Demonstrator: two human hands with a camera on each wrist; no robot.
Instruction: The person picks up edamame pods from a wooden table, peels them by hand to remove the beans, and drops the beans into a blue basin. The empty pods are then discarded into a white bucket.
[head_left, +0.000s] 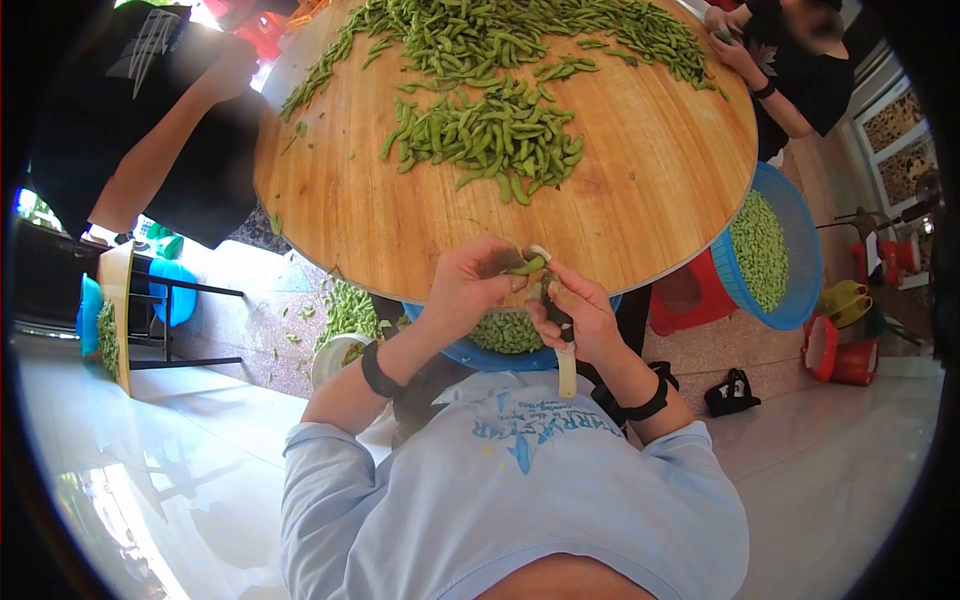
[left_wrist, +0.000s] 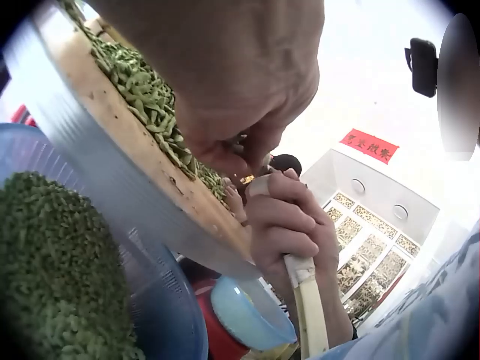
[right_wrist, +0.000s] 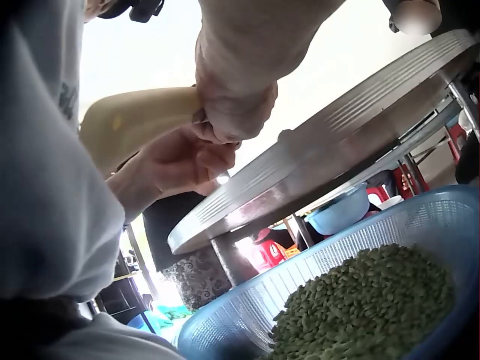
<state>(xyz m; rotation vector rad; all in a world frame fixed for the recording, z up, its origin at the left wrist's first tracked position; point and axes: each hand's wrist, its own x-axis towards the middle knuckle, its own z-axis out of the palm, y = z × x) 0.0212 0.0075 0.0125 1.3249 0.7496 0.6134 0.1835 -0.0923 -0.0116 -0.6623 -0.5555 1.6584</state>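
Near the front edge of the round wooden table, my left hand pinches a green soybean pod. Close beside it, my right hand grips a tool with a long pale handle; its working end is hidden among the fingers. The handle points back toward my shirt, and in the left wrist view pale wrapping covers its upper end. Below both hands stands a blue basket of shelled green beans. A loose heap of pods lies on the table ahead.
More pods cover the table's far side. At right, a blue basin of shelled beans stands beside a red stool. Pods and husks lie on the floor at left. Two other people are at the table's sides.
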